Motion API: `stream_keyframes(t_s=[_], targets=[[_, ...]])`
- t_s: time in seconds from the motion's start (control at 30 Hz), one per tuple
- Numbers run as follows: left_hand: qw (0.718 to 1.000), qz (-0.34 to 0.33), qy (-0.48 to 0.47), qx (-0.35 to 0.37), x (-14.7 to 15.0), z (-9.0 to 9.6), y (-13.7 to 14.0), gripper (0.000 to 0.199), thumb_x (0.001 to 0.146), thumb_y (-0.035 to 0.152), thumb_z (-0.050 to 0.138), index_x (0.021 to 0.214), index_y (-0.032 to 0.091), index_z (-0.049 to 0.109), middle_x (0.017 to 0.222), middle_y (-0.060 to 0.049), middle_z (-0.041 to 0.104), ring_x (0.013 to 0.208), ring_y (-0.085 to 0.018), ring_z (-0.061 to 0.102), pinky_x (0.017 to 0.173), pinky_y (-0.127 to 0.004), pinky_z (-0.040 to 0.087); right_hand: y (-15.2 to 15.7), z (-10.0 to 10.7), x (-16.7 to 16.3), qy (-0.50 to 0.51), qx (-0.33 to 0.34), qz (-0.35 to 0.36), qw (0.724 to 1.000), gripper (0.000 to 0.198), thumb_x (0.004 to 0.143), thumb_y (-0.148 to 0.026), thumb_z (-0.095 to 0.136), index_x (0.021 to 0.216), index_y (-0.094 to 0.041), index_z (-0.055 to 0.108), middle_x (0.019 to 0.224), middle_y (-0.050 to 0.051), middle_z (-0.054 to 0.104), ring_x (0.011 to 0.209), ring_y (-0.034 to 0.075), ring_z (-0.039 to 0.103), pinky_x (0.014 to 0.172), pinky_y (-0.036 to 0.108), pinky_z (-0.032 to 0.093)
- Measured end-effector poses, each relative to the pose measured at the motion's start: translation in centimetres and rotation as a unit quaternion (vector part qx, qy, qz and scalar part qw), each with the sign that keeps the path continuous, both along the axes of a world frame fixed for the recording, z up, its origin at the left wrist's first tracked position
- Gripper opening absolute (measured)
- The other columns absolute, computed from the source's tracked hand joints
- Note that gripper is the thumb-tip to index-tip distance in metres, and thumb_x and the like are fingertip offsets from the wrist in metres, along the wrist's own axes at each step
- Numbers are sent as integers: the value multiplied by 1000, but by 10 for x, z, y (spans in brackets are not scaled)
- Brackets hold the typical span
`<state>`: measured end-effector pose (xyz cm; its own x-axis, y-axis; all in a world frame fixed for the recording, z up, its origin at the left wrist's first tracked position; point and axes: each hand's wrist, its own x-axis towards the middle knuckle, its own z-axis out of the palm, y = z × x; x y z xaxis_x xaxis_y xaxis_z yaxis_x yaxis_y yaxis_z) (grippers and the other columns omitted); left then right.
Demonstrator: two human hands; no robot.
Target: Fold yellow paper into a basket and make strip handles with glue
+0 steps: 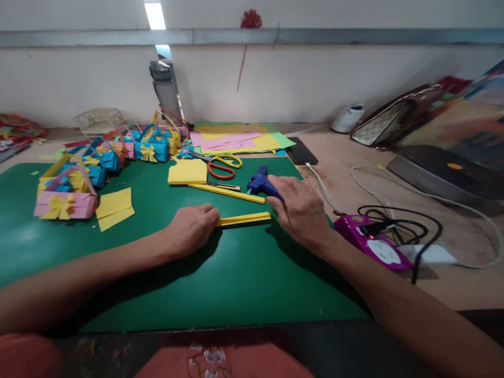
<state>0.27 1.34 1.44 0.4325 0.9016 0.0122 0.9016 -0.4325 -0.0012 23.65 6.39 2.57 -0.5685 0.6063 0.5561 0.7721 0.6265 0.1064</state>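
Observation:
A folded yellow paper strip (244,219) runs out to the right from my left hand (192,229), whose closed fingers pinch its left end just above the green mat. My right hand (301,210) is closed around the handle end of a blue glue gun (260,181), with its thumb side toward the strip. The gun's nozzle points away from me. Behind the held strip lies a second yellow paper strip (226,193), partly under a stack of yellow paper (188,172). My right hand hides most of the gun's handle.
Scissors (221,170) and a cutter (224,186) lie behind the strips. Small paper baskets (66,205) line the back left of the green mat (157,294). A purple power strip (372,244) with looping cables, a phone (302,151) and coloured sheets (240,137) are farther off.

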Motion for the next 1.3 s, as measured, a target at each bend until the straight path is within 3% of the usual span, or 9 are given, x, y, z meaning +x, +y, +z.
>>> stream_keyframes(t_s=[0.17,0.4,0.53,0.83,0.9,1.0,1.1,1.2,1.3], targets=[[999,9,39,21,-3,-6,-3,31,92,25,30,83,15,59,83,-9,61,79,-21,59,56,-26,38,4,15,-14,-155,-85,-200,964,39,89,-24,40,126,-11,46,112,18,58,99,29,51,82,40,32],[998,24,60,-11,-6,-1,-10,28,92,22,29,88,15,56,83,-9,62,77,-21,60,54,-27,36,29,10,-39,-194,-170,-255,932,35,87,-12,36,119,-12,49,89,17,66,85,27,61,75,38,36],[998,27,56,-20,-8,-1,-12,26,91,20,29,89,15,55,85,-9,62,77,-21,60,55,-27,37,36,4,-40,-179,-201,-276,923,45,84,-8,37,129,-12,39,92,18,66,84,27,63,66,33,39],[999,22,31,-23,-8,-2,-9,23,89,20,32,87,17,54,83,-9,62,75,-20,60,53,-26,37,26,28,-17,-86,-176,-256,946,47,81,-22,51,126,-10,43,103,18,64,92,29,60,71,37,44],[999,12,21,-24,-10,-1,-9,23,89,19,32,86,17,54,82,-8,62,73,-20,60,51,-25,35,22,38,-7,18,-184,-216,959,38,80,-29,55,114,-15,54,92,12,66,83,27,61,67,36,46],[999,2,10,-35,-12,2,-10,22,89,20,33,84,17,54,78,-7,62,66,-19,59,48,-25,31,6,46,5,231,-242,-122,934,23,76,-42,59,79,-19,61,69,4,63,63,20,59,55,32,46],[998,1,16,-63,-12,5,-11,20,88,21,35,84,18,54,76,-7,63,63,-19,59,47,-25,28,-17,45,12,356,-324,-68,874,29,72,-46,64,83,-20,60,70,2,64,60,16,59,55,29,49],[995,10,33,-90,-11,8,-12,20,88,20,34,88,18,54,74,-7,64,62,-21,60,48,-25,28,-34,40,15,374,-393,-34,839,36,76,-47,60,98,-18,61,84,6,69,61,16,62,55,30,52],[993,20,43,-105,-12,10,-14,20,89,20,33,92,19,53,75,-7,64,62,-23,60,47,-26,28,-41,35,14,303,-454,-27,837,32,79,-42,56,99,-18,63,79,5,71,58,16,62,59,30,52]])
